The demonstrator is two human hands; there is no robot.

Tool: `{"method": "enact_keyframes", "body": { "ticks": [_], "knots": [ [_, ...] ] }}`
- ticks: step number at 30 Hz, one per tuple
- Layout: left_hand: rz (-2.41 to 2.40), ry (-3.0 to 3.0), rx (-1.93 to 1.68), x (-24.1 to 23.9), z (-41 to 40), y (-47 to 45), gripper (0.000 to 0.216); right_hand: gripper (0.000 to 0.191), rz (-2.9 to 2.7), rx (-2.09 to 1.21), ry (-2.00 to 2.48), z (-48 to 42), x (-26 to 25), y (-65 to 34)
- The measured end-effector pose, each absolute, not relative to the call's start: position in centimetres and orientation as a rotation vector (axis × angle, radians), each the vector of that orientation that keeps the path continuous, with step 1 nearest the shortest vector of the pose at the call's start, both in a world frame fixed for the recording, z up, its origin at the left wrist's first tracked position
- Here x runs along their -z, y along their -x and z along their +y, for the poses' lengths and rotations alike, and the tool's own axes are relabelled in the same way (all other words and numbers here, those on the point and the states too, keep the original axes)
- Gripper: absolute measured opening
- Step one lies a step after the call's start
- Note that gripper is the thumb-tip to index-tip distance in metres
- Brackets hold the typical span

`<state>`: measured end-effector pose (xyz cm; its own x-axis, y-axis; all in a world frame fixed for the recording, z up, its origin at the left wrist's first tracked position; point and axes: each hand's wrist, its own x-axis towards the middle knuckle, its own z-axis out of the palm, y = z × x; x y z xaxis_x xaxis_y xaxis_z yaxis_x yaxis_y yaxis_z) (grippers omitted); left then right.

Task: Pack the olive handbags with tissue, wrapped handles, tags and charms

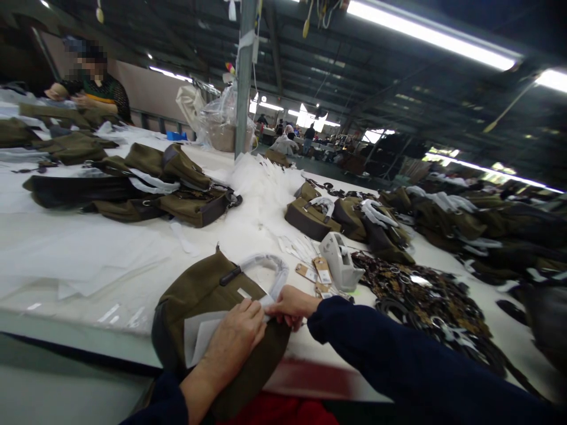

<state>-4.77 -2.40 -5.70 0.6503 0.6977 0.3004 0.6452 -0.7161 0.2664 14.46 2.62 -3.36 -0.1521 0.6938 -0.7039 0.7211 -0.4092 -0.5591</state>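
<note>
An olive-green handbag (199, 292) lies at the near edge of the white table (88, 254), its handle (266, 265) wrapped in white foam and arching up. My left hand (237, 336) presses down on the bag, fingers curled over a sheet of white paper (199, 333) and the base of the handle. My right hand (290, 306) pinches the white wrap at the handle's base, fingers closed. Both hands touch each other over the bag.
A grey tape dispenser (340, 260) and brown paper tags (316, 270) sit just right of the bag. A heap of dark straps (425, 301) lies further right. More olive bags (177, 189) are piled across the table. A person (95, 88) sits at the far left.
</note>
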Motion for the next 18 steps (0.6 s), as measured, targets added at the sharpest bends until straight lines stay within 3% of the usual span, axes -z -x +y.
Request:
{"method": "enact_keyframes", "body": {
  "ticks": [4, 10, 15, 18],
  "knots": [
    [1.13, -2.655, -0.593, 5.3, -2.4, 5.1, 0.012, 0.042, 1.718, 1.675, -1.867, 2.2, 2.3, -15.3],
    [1.13, -2.577, -0.669, 5.6, -2.2, 5.2, 0.011, 0.044, 1.658, 1.977, -1.632, 0.4, 0.0, -17.3],
    [1.125, -2.578, -0.668, 5.5, -2.2, 5.3, 0.012, 0.042, 1.824, 2.32, -1.879, -0.5, 0.0, -17.6],
    [1.119, -2.589, -0.677, 5.4, -2.3, 5.3, 0.013, 0.035, 1.826, 2.361, -2.082, -0.3, 0.7, -16.3]
  ]
}}
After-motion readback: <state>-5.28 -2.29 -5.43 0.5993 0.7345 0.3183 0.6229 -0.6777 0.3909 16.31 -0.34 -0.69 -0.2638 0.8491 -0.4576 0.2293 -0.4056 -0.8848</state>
